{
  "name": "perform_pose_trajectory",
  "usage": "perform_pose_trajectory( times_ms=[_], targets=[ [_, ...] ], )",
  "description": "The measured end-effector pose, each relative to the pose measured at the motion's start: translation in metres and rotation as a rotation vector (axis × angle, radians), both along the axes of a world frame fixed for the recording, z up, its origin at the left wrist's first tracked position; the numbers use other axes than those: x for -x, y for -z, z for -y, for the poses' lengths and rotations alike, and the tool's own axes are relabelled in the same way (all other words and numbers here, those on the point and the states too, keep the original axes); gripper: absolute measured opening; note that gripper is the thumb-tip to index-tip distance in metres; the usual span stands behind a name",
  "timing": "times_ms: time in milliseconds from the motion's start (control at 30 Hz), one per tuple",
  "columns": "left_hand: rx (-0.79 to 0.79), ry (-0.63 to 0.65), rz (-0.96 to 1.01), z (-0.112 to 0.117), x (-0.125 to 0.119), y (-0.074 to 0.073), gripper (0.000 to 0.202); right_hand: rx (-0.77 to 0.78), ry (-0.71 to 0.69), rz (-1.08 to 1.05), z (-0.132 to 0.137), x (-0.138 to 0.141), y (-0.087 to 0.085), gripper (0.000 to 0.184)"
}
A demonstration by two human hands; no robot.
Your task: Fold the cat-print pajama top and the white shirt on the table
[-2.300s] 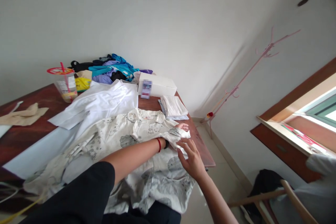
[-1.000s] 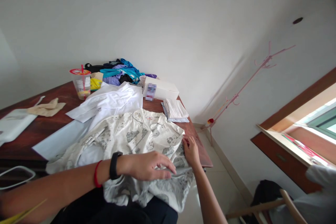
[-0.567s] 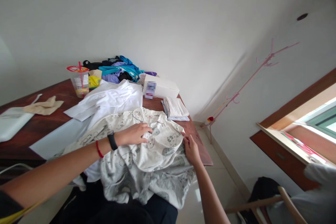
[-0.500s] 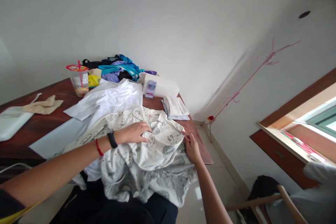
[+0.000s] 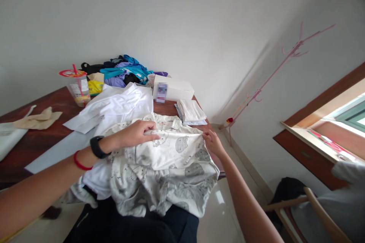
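A cream pajama shirt (image 5: 176,163) printed with grey cat faces lies over the near table edge, and its lower part hangs toward my lap. My left hand (image 5: 140,133), with a black band and a red cord at the wrist, pinches the fabric near the shirt's middle. At the right side, my right hand (image 5: 213,142) grips the shirt's edge between thumb and fingers. The cloth is drawn into a fairly straight fold between both hands. Just behind the fold lies the collar (image 5: 176,123). A white shirt (image 5: 125,100) is spread out beyond, to the left.
Folded clothes (image 5: 191,111) sit at the table's right edge, before a white box (image 5: 179,88). A heap of clothes (image 5: 125,70), a plastic cup with a straw (image 5: 78,89) and a tan cloth or paper (image 5: 42,119) occupy the table (image 5: 57,102). A pink coat stand (image 5: 273,72) leans rightward in view.
My right hand has moved slightly up and right with the shirt's edge. My left hand has closed on the fabric and moved up and left, and the cloth between them is straighter.
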State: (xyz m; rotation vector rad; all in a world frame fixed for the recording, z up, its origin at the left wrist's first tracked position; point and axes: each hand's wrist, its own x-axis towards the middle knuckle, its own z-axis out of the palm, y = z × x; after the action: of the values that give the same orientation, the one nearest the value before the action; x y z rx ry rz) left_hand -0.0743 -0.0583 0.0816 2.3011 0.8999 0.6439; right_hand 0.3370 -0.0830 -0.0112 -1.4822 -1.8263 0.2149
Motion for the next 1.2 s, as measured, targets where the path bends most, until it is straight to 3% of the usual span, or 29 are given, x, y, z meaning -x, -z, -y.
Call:
perform_pose_trajectory(
  times_ms=[100, 200, 367, 533, 700, 900, 1067, 1200],
  targets=[
    [0.079, -0.052, -0.029, 0.001, 0.013, -0.009, 0.040, 0.014, -0.026, 0.105, -0.017, 0.006, -0.012, 0.025],
    [0.170, -0.086, -0.114, -0.002, 0.027, -0.006, 0.041, 0.065, 0.013, 0.278, -0.034, 0.018, -0.015, 0.021],
    [0.183, -0.153, -0.134, -0.018, 0.048, 0.025, 0.041, 0.118, 0.044, 0.324, -0.052, 0.040, 0.003, 0.017],
    [0.213, -0.225, -0.088, -0.034, 0.067, 0.060, 0.040, 0.104, 0.061, 0.283, -0.047, 0.045, 0.022, 0.017],
    [0.292, -0.246, -0.027, -0.037, 0.075, 0.071, 0.041, 0.085, 0.070, 0.165, -0.046, 0.030, 0.023, 0.021],
    [0.403, -0.297, 0.016, -0.032, 0.072, 0.066, 0.048, 0.132, 0.031, -0.010, -0.045, 0.009, 0.007, 0.032],
    [0.489, -0.307, 0.084, -0.026, 0.069, 0.061, 0.054, 0.267, -0.114, -0.499, -0.035, 0.007, -0.014, 0.044],
    [0.467, -0.327, 0.116, -0.026, 0.071, 0.065, 0.052, 0.362, -0.142, -0.631, -0.040, 0.007, -0.025, 0.049]
  ],
)
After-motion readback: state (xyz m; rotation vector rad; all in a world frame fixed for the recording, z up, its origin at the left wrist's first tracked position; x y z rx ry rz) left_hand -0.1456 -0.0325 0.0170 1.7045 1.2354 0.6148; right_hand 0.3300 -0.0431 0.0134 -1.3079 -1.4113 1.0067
